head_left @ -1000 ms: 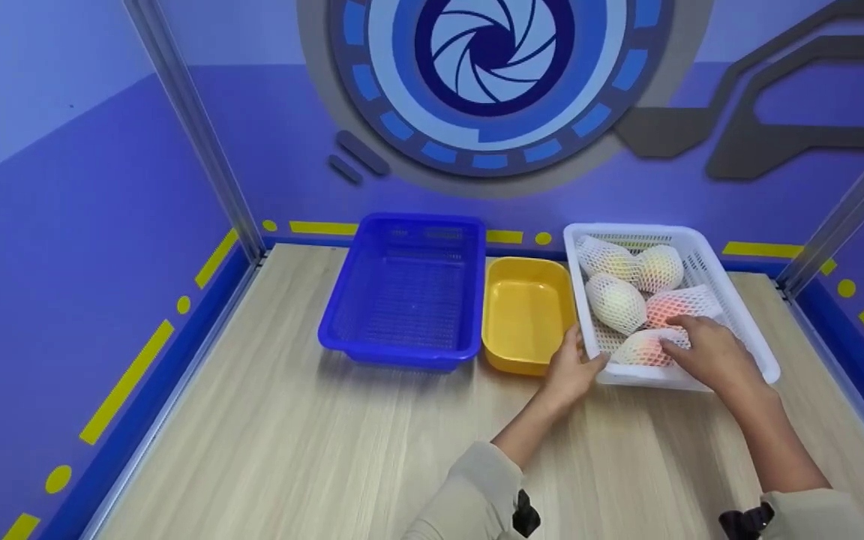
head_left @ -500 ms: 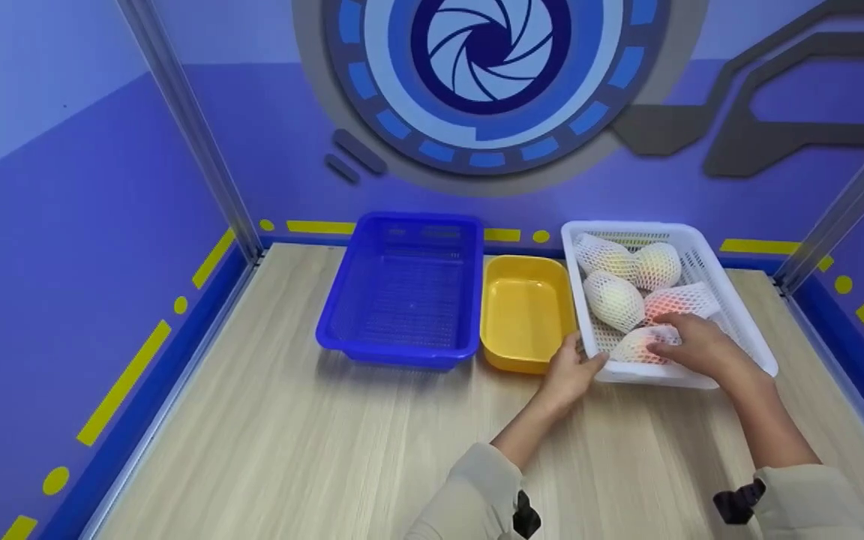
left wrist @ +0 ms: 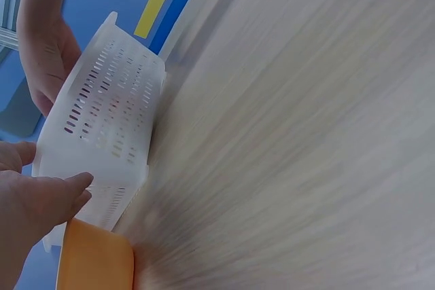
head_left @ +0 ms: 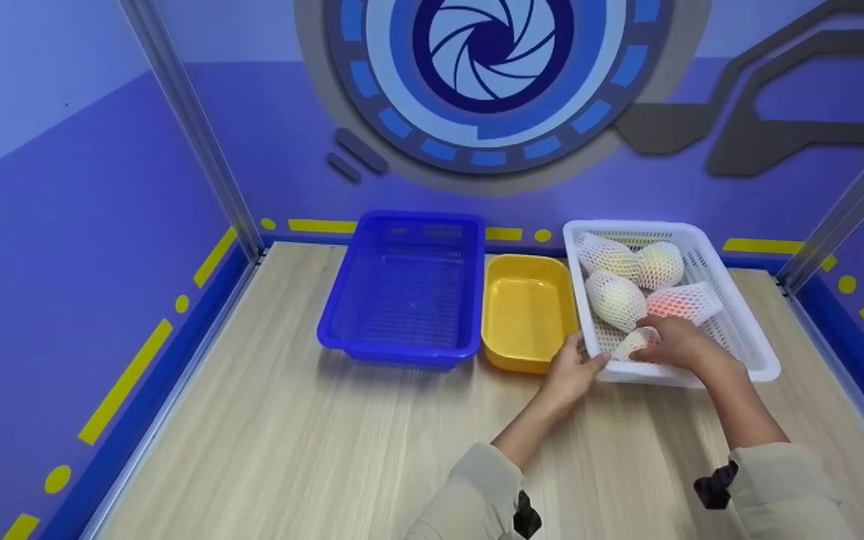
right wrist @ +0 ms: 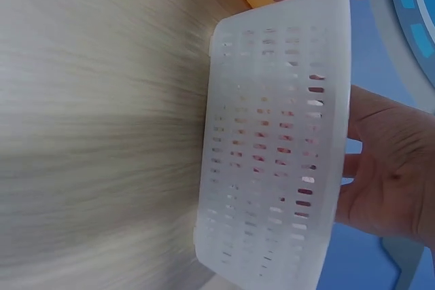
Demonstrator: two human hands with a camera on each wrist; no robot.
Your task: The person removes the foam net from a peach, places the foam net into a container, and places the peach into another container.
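At the right stands a white slotted plastic basket (head_left: 751,330) with several fruits in white foam nets inside. My left hand (head_left: 571,379) holds the basket's front left corner, thumb at the rim and fingers along the outer wall, as the left wrist view shows. My right hand (head_left: 676,345) reaches over the front rim into the basket. Its thumb and fingers curl round the front netted fruit (head_left: 633,343), partly hidden by the hand. Just behind lies a reddish netted fruit (head_left: 681,301); a pale netted fruit (head_left: 615,300) sits to the left.
A small yellow tub (head_left: 528,322) stands against the basket's left side, close to my left fingers. Left of it is a blue slotted basket (head_left: 402,300). All stand on a wooden table (head_left: 289,442) before a blue patterned wall (head_left: 267,150).
My right hand has moved left and lower over the front fruit, now covering more of it. The left hand stays at the basket's corner.
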